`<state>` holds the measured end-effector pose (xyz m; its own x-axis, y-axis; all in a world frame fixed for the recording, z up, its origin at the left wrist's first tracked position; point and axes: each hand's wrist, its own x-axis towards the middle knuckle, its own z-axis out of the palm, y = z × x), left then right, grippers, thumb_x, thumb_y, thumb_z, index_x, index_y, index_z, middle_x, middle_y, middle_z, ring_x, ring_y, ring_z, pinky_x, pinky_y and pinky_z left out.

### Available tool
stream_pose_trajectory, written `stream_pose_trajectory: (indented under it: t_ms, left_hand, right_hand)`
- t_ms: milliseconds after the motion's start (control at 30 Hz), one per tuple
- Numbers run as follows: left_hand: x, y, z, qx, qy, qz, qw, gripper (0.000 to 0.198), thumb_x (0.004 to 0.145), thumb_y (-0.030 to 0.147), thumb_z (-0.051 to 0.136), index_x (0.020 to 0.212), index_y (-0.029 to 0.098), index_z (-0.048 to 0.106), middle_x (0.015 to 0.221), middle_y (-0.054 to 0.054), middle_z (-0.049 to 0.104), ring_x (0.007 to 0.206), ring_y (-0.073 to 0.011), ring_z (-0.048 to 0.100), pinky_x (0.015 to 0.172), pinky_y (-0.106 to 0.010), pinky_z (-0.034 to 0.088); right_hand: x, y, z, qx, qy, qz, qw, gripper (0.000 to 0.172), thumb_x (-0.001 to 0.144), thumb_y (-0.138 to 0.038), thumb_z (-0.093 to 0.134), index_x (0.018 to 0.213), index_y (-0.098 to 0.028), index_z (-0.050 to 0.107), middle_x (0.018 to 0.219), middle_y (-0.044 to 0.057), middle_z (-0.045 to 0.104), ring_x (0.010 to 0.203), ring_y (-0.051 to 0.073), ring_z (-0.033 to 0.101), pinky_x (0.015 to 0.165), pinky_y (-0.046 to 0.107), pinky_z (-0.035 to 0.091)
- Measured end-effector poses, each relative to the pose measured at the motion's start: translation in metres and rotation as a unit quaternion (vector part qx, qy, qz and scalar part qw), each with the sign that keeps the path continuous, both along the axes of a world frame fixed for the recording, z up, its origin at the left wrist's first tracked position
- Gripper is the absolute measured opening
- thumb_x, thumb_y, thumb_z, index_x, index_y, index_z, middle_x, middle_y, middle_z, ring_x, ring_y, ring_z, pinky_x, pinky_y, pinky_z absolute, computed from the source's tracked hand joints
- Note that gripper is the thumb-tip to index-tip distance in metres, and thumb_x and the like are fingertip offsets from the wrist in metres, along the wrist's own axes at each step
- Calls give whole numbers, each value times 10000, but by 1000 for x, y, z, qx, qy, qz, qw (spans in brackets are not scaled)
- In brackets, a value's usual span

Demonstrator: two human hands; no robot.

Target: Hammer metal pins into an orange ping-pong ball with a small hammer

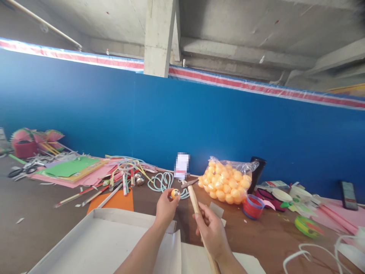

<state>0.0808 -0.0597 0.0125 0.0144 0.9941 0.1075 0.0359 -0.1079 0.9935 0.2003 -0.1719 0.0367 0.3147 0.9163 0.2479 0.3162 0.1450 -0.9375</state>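
Note:
Between the thumb and fingers of my left hand (167,206) is an orange ping-pong ball (173,193) with a shiny silver patch on its side; what makes the patch I cannot make out. My right hand (211,224) is closed round the wooden handle of a hammer (194,199). The hammer's dark head points up and away from me, just right of the ball and apart from it. Beyond the hammer head lies a clear plastic bag (225,182) full of orange ping-pong balls. Coiled pale blue cord (161,182) rests behind my left hand.
An open white cardboard box (125,232) sits in front of me. Coloured paper (74,167), scissors (21,172), sticks and silver balls (139,179) lie left. At right are a red tape roll (253,207), a green-yellow roll (306,227), white cable (302,253) and a phone (348,195).

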Motion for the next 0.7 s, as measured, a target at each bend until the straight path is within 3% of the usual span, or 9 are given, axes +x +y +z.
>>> stream_pose_trajectory:
  t_ms: [133, 700]
  left_hand:
    - [0, 1, -2, 10, 10, 2, 1000, 322, 678, 298, 607, 970, 172, 554, 839, -51, 651, 634, -144, 602, 576, -246, 467]
    - [-2, -4, 6, 2, 16, -10, 1000, 313, 685, 312, 599, 963, 177, 547, 823, -45, 635, 633, -145, 595, 581, -248, 475]
  right_hand:
    - [0, 0, -3, -14, -4, 34, 999, 407, 793, -404, 508, 1140, -197, 549, 698, 22, 611, 442, 117, 520, 369, 208, 408]
    - [5, 1, -7, 1, -13, 19, 1000, 402, 813, -396, 481, 1164, -207, 529, 767, 31, 643, 453, 119, 537, 374, 213, 400]
